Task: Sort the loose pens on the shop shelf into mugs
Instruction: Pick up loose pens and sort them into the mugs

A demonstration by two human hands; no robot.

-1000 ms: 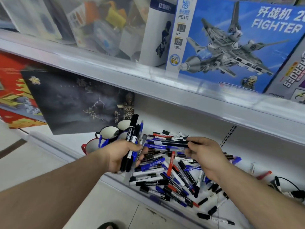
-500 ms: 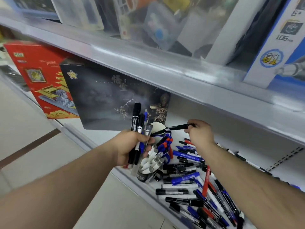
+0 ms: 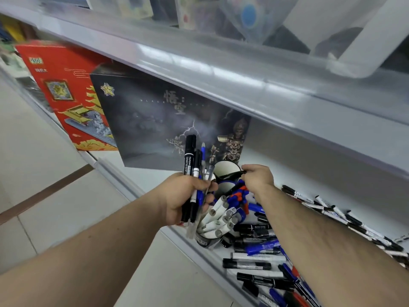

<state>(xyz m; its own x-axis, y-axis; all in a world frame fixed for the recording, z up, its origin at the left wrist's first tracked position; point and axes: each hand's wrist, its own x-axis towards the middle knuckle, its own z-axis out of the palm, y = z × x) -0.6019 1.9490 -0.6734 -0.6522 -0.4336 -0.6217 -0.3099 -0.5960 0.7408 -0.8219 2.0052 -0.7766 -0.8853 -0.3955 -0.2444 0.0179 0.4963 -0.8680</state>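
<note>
My left hand (image 3: 186, 197) grips an upright bundle of pens (image 3: 193, 171), black markers and blue ones, just left of the mugs. My right hand (image 3: 257, 177) pinches a thin black pen (image 3: 232, 173) that slants down over the open mouth of a white mug (image 3: 226, 167) at the back. In front of it, a second mug (image 3: 223, 188) holds blue and red pens. Nearest the shelf edge, a dark container (image 3: 204, 240) is packed with white markers. Several loose pens (image 3: 261, 251) lie on the white shelf to the right.
A dark boxed set (image 3: 159, 120) and a red box (image 3: 64, 85) stand on the shelf (image 3: 276, 171) left of the mugs. The upper shelf's edge (image 3: 221, 69) overhangs close above. Tiled floor (image 3: 44, 173) lies below at the left.
My view has swung left and closer to the mugs. My right hand carried the black pen from the pile over to the back mug and tipped it downward. The left hand keeps its bundle.
</note>
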